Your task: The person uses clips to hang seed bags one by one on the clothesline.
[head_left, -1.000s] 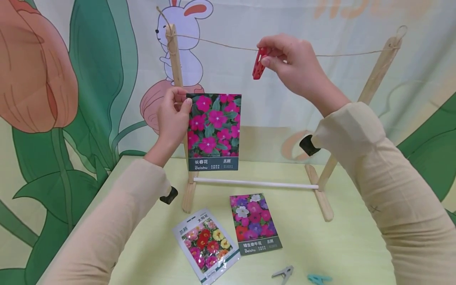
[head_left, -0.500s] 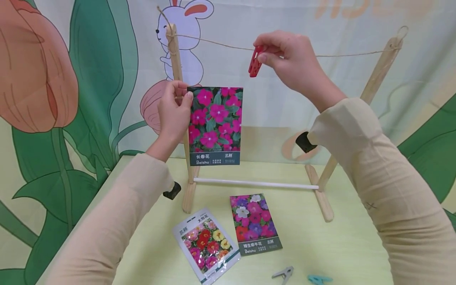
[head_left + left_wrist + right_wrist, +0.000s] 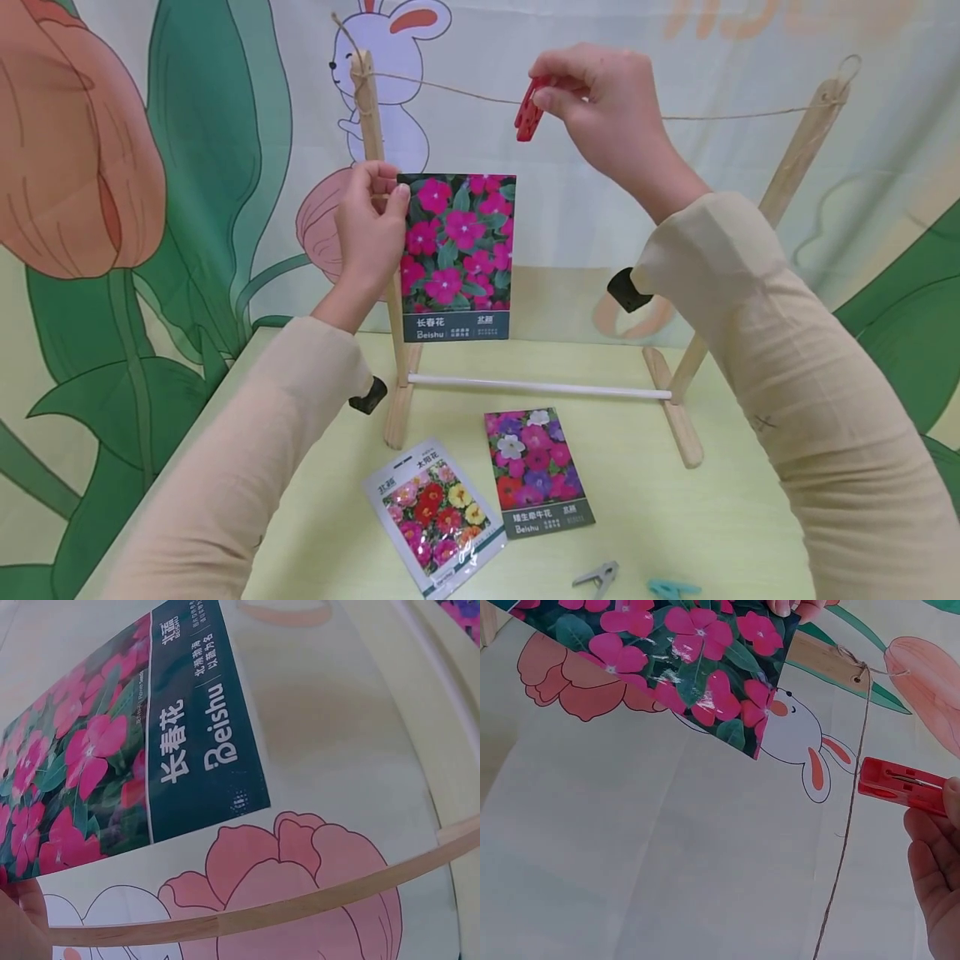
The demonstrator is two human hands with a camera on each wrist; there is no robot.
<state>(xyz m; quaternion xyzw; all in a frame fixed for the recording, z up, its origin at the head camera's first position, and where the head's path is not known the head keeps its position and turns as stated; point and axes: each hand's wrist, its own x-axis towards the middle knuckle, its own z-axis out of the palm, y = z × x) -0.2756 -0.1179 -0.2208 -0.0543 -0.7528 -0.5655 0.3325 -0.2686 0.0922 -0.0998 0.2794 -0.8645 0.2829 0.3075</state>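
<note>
My left hand (image 3: 369, 225) pinches the upper left edge of a seed packet (image 3: 459, 258) printed with magenta flowers. The packet hangs upright below the twine (image 3: 450, 87), apart from it, in front of the left post. My right hand (image 3: 611, 108) pinches a red clothespin (image 3: 529, 110) between thumb and fingers, near the middle of the twine. In the right wrist view the clothespin (image 3: 901, 784) has its tip right at the twine (image 3: 845, 832); whether it touches, I cannot tell. The left wrist view shows the lower part of the packet (image 3: 187, 727) close up.
A wooden stand with a left post (image 3: 369, 117), a right post (image 3: 802, 154) and a white crossbar (image 3: 540, 386) rises from the table (image 3: 300, 467). Two more seed packets, one white-bordered (image 3: 438, 517) and one petunia (image 3: 536, 471), lie in front. Near them are grey (image 3: 598, 575) and teal (image 3: 672, 588) clothespins.
My left hand has raised the magenta-flower packet and shifted it slightly right. My right hand has moved up and a little left with the red clothespin. The things on the table have stayed put.
</note>
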